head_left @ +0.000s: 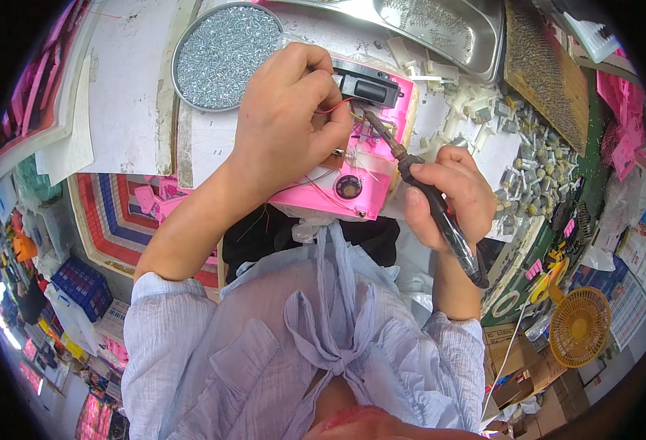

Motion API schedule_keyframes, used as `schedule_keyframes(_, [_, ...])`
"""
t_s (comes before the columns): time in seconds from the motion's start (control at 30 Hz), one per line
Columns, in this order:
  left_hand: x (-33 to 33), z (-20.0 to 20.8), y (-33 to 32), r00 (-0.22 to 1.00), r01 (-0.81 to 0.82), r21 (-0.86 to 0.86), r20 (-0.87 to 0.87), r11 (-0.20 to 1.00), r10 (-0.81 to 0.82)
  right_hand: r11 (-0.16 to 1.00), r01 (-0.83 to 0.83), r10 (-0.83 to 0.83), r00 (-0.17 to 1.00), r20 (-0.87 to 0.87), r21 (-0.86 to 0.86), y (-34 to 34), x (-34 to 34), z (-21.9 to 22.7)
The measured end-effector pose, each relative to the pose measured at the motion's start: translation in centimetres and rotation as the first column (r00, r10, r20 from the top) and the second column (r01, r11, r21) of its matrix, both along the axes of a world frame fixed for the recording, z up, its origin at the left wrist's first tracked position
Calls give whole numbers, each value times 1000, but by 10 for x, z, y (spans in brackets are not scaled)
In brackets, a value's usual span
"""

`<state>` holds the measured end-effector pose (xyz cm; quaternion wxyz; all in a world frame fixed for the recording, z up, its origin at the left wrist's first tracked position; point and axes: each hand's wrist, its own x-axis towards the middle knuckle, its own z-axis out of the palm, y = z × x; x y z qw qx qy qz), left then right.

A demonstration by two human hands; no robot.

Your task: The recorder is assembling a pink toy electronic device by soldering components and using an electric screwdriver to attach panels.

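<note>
A pink plastic housing [373, 196] lies open on the table in front of me, with thin wires, a round black speaker [349, 187] and a black part [371, 89] inside. Over its left side, my left hand [286, 110] has its fingers pinched together, and a thin red wire [335, 108] runs out from between them. Their tips are partly hidden. In my right hand [459, 194] is a soldering iron [440, 213] with a dark handle. The iron's tip reaches in among the wires, close to my left fingertips.
A round pan [178, 82] full of small screws stands at the far left. At the back is a metal tray [477, 62] with small metal pieces. Many small metal-and-white components [536, 169] are heaped to the right. A yellow-brown basket [580, 326] sits lower right.
</note>
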<state>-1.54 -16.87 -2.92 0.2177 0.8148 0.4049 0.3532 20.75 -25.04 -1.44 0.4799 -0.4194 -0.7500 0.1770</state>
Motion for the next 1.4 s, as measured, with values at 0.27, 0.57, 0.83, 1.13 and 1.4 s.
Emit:
schedule_keyframes(0.27, [1, -2, 1, 999, 6, 37, 34, 999, -7, 1000, 0, 0, 1000, 6, -8, -2, 3, 6])
schedule_keyframes(0.57, [-8, 23, -16, 882, 439, 17, -200, 898, -427, 996, 86, -85, 996, -18, 27, -25, 24, 24])
schedule_keyframes(0.83, [-7, 7, -11, 932, 362, -388, 185, 848, -313, 970, 195, -222, 954, -200, -144, -47, 16, 9])
schedule_keyframes(1.13, [-3, 19, -8, 950, 313, -539, 167, 782, -265, 966, 188, -222, 953, -204, -176, 2, -42, -13])
schedule_keyframes(1.4, [-6, 8, -11, 912, 410, -426, 195, 806, -360, 962, 151, -169, 984, -63, -228, -18, -28, -2])
